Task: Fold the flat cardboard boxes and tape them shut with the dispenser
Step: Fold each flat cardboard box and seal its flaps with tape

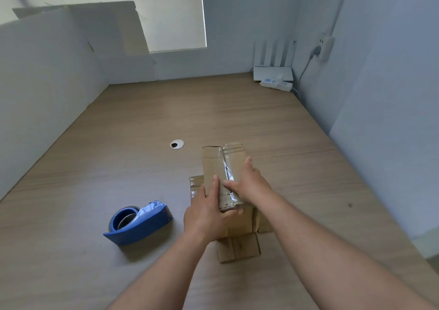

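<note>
Both hands are on the cardboard box (213, 162), which sits at the near centre of the bench (142, 119). The left hand (206, 212) grips the near-left end, with fingers laid along the top face and the thumb hooked under the near edge. The right hand (247, 183) grips the right side, its thumb pressing on the tape strip (226, 167). The strip runs along the top seam and shows wrinkles, so we judge the bond uneven. Hard pressing could buckle the flaps inward, and a loose end could peel at the far edge. Cardboard panels (237, 248) spread out beneath the box. We cannot tell whether they are its own open flaps or separate flat pieces. Either way, they could slide and let the box twist in the grip. The tape dispenser (139, 224) lies to the left, well apart from the box, so a reach for it leaves only 1 hand steadying the work. The top face is closed and the box contents are hidden. The dispenser carries 1 tape roll.
</note>
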Demonstrator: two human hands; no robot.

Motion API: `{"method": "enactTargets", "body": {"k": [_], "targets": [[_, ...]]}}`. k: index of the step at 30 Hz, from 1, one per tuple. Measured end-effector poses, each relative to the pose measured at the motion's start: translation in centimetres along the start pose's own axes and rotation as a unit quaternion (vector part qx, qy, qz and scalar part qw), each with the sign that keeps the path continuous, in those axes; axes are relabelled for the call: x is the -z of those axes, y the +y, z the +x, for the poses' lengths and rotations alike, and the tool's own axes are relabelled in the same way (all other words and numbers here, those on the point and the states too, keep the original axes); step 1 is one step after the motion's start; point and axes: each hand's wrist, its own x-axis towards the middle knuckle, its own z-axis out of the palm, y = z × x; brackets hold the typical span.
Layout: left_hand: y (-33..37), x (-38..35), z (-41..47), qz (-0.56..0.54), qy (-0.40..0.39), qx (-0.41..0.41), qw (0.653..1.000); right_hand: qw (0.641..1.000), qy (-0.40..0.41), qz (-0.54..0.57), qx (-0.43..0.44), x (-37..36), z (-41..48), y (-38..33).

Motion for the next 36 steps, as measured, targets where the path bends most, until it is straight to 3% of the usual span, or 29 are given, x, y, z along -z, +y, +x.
{"method": "enactTargets", "body": {"k": [10, 15, 21, 27, 36], "targets": [[-0.2, 0.9, 0.7, 0.008, -0.045, -0.007, 0.999, 0.984, -0.019, 0.079, 0.156, -0.1, -4.0, 4.3], [-1.1, 1.9, 0.6, -0.001, -0.102, -0.042, 0.994, 0.974, -0.047, 0.135, 0.177, 0.1, -4.9, 4.9], [-2.1, 1.9, 0.1, -0.025, -0.101, -0.065, 0.992, 0.979, -0.049, 0.064, 0.189, -0.1, -4.6, 5.2], [-2.8, 0.6, -0.5, -0.011, -0.070, -0.091, 0.993, 0.969, -0.014, -0.077, 0.235, -1.0, -4.1, 6.3], [-2.7, -0.5, -1.3, -0.079, 0.010, -0.050, 0.996, 0.967, 0.014, -0.103, 0.233, -1.1, -4.2, 6.4]]}}
